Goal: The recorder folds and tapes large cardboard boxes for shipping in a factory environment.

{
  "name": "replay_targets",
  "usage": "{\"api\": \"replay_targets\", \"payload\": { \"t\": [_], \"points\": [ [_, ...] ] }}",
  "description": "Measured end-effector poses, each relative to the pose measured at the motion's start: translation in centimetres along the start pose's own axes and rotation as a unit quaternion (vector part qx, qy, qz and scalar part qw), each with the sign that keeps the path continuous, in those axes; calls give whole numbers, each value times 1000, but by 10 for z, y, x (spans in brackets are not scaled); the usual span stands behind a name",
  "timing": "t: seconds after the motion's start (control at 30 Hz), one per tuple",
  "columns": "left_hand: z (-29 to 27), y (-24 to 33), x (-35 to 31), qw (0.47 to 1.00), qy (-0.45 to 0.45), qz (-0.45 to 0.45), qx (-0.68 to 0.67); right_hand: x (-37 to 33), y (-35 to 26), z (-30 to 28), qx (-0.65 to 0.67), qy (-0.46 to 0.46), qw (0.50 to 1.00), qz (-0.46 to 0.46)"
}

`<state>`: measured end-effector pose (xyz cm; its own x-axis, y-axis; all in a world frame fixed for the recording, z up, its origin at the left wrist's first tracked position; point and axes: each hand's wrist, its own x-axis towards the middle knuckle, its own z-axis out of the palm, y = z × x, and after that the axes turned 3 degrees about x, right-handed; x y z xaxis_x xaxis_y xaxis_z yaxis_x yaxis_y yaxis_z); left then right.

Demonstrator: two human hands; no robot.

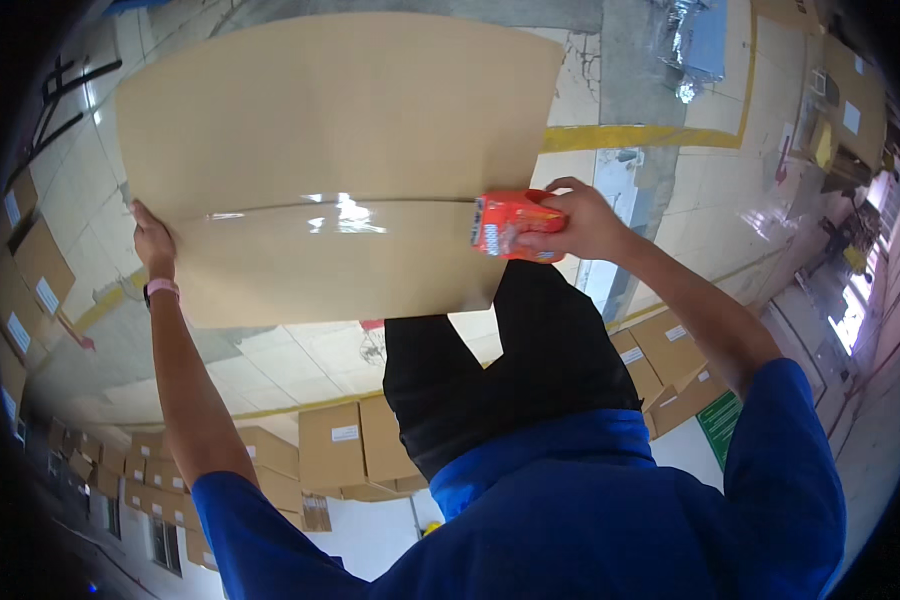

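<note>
A large brown cardboard box (340,110) lies before me, its two top flaps meeting along a crosswise seam. Shiny clear tape (350,213) runs over that seam. My right hand (585,225) grips a red tape dispenser (518,222) at the seam's right end, by the box's right edge. Against the box's left side rests my left hand (154,240), its fingers stretched along the edge and partly hidden. A pink and dark band circles the left wrist.
Brown cartons with white labels (332,440) stand behind me and at the far left (45,270). A yellow floor line (650,136) crosses to the right. Something wrapped in shiny film (698,45) sits at the far right, near more cartons (855,100).
</note>
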<state>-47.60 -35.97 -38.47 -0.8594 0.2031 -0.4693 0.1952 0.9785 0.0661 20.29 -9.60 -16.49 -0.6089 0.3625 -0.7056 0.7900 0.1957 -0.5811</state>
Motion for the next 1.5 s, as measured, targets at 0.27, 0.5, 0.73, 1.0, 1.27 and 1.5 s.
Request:
{"api": "replay_targets", "payload": {
  "t": [0.27, 0.5, 0.73, 1.0, 1.27, 1.5],
  "points": [
    [-86, -6, 15, 998, 35, 24, -37, 15, -3, 23, 29, -19, 999, 29],
    [-91, -12, 8, 999, 18, 3, -38, 16, 6, 34, -1, -15, 1000, 25],
    [-39, 81, -131, 907, 311, 277, 57, 14, 1, 32, -58, 4, 998, 21],
    [80, 198, -362, 822, 0, 569, -15, 25, -19, 23, -51, -75, 990, 107],
    [98, 201, -360, 818, 29, 569, 84, 2, 26, 9, -79, -106, 987, 95],
    [95, 208, -365, 814, 48, 568, 116, -38, 94, -10, -50, -63, 993, 84]
  ]
}}
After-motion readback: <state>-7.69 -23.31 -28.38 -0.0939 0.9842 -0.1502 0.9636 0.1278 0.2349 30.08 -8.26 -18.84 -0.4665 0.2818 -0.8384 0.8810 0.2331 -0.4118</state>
